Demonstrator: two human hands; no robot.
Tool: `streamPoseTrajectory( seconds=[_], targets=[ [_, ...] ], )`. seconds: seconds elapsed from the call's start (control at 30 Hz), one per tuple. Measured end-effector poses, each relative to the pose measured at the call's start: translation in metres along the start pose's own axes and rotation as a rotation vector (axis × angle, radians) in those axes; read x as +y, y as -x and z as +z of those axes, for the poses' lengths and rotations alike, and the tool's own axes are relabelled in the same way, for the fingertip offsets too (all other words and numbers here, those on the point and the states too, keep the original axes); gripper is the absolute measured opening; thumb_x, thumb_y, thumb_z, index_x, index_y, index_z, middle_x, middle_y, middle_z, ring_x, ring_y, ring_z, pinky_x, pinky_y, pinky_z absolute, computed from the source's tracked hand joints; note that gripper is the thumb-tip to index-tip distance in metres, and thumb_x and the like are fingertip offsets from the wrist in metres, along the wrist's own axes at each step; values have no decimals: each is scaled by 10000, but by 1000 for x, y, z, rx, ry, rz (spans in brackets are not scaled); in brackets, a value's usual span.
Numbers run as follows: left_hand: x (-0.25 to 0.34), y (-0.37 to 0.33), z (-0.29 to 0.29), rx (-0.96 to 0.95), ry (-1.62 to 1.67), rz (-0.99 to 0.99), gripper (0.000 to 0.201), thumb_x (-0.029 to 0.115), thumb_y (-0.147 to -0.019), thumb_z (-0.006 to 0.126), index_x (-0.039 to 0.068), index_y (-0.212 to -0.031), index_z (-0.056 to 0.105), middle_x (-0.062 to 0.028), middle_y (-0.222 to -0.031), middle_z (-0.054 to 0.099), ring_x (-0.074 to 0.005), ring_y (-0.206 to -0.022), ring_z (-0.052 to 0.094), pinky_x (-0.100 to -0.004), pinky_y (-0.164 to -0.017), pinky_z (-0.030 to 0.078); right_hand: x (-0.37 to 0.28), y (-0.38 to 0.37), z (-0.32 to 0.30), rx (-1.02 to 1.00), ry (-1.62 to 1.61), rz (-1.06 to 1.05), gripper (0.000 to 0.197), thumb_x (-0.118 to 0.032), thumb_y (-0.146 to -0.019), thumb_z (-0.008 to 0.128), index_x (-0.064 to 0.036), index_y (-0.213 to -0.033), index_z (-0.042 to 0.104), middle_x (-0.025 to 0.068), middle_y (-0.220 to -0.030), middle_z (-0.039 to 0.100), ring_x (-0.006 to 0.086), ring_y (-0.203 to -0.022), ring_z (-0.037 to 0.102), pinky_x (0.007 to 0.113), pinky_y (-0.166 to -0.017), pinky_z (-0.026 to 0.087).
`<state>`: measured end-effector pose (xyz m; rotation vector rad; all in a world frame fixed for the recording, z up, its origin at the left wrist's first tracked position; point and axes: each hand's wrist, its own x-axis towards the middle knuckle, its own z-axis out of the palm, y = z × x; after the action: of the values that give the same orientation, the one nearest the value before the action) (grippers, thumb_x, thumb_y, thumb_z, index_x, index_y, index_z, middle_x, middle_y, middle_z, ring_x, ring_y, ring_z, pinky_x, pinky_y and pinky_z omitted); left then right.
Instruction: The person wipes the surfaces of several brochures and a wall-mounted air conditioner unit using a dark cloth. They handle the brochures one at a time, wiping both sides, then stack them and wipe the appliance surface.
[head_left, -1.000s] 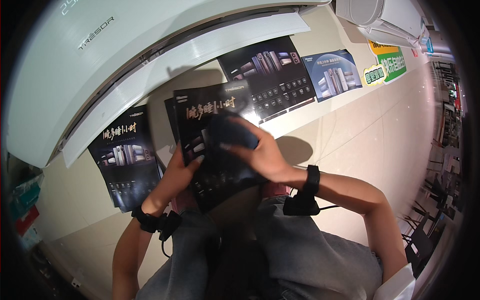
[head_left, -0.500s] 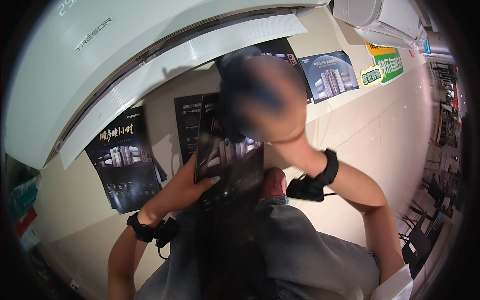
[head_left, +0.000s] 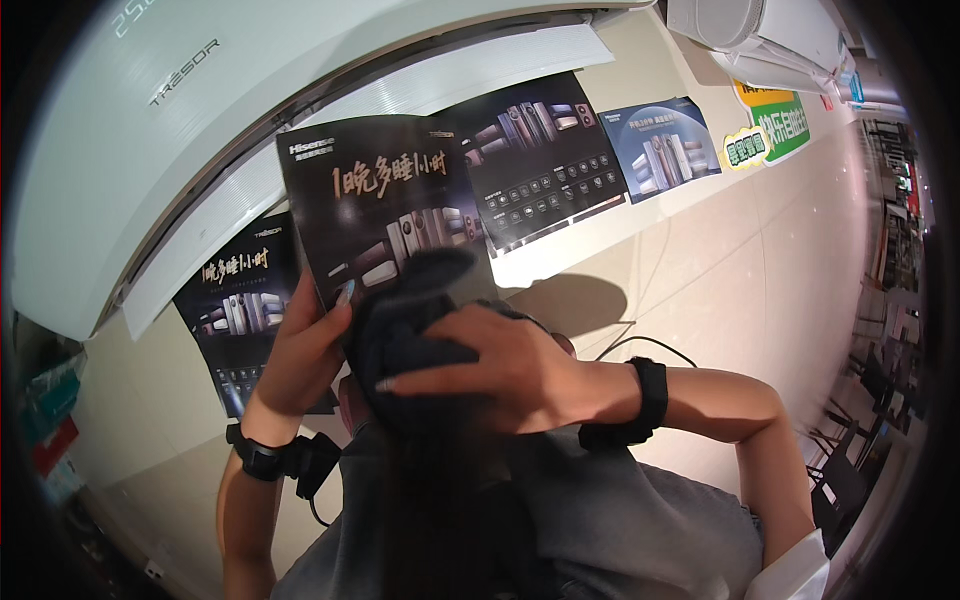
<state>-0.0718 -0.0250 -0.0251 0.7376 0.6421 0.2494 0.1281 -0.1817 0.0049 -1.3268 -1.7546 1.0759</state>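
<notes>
A black glossy brochure (head_left: 350, 225) with pale printing and a picture of several appliances faces up at me, tilted. My left hand (head_left: 300, 355) grips its lower left edge, thumb on the front and fingers behind. A dark navy cloth (head_left: 405, 335) lies against the brochure's lower part, bunched under my right hand (head_left: 520, 370). The fingers of that hand bend over the cloth and hold it. Cloth and hand hide the brochure's bottom edge. Beyond its right side lies another black leaflet (head_left: 545, 165), partly overlapped by the brochure.
A white air conditioner (head_left: 200, 120) fills the upper left, its flap close to the brochure. More black leaflets (head_left: 235, 310) lie at left, a blue leaflet (head_left: 660, 150) at back right. Beyond it are a green and yellow sign (head_left: 775, 125) and another white unit (head_left: 750, 40). A black cable (head_left: 650, 340) curves near my right wrist.
My left hand has moved left with the brochure, which now shows more of its face. My right hand has brought the cloth down and left, uncovering the far black leaflet.
</notes>
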Motion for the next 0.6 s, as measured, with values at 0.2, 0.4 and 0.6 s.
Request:
streamPoseTrajectory(
  seconds=[0.2,0.4,0.6],
  targets=[
    [-9,-6,10,69,-277,93,514,59,-988,497,65,-1471,322,-68,-1391,478,-143,-1272,441,-313,-1088,328,11,2,12,-256,32,66,772,-49,-600,700,-254,-1334,581,178,-1219,531,372,-1076,562,433,-879,511],
    [-12,-3,9,35,-451,112,515,52,-990,490,60,-1473,313,-63,-1364,503,-134,-1261,447,-300,-1077,333,57,-24,-32,392,219,162,631,-46,-687,721,-185,-1292,608,147,-1149,604,317,-1061,579,391,-885,490],
    [-9,3,14,-11,-410,71,540,11,-990,445,75,-1500,281,-63,-1381,494,-138,-1267,455,-302,-1078,345,69,-37,-63,650,288,348,626,-11,-679,751,-159,-1273,618,135,-1086,630,265,-1015,600,348,-868,476]
  ],
)
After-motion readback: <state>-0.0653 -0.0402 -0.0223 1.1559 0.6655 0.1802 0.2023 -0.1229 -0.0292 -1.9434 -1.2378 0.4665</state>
